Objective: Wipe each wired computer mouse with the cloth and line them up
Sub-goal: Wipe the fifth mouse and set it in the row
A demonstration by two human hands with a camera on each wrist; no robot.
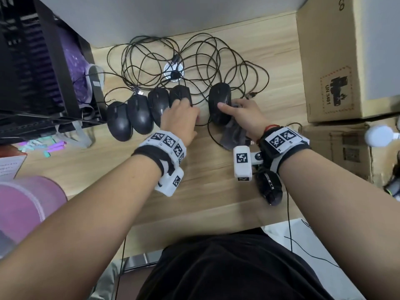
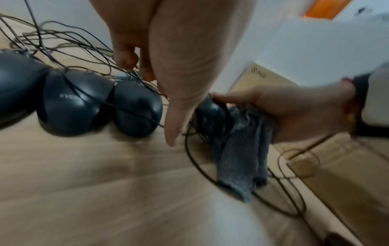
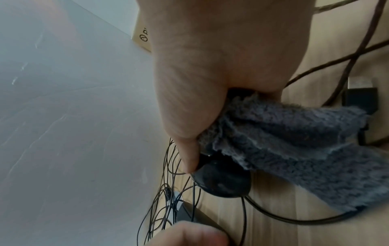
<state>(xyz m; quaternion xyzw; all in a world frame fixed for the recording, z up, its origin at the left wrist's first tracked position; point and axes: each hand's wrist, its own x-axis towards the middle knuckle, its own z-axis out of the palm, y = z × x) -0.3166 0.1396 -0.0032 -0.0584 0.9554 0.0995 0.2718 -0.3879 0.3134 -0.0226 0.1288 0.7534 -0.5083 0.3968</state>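
Four black wired mice lie side by side at the left of the wooden desk (image 1: 86, 169). My left hand (image 1: 179, 116) lies over the rightmost mouse of the row (image 1: 179, 93), fingers curled at its front end and thumb (image 2: 171, 126) down beside it. To the right, my right hand (image 1: 244, 118) grips a fifth black mouse (image 1: 218, 100), thumb on its top, with a grey cloth (image 1: 233, 135) bunched in the palm. The cloth (image 3: 294, 141) hangs behind that mouse (image 3: 223, 179) onto the desk. The hands are a short gap apart.
Tangled black cables (image 1: 184, 59) cover the desk behind the mice. Another black mouse (image 1: 269, 187) lies under my right wrist near the front edge. Cardboard boxes (image 1: 337, 57) close off the right side, and a black rack (image 1: 32, 72) the left.
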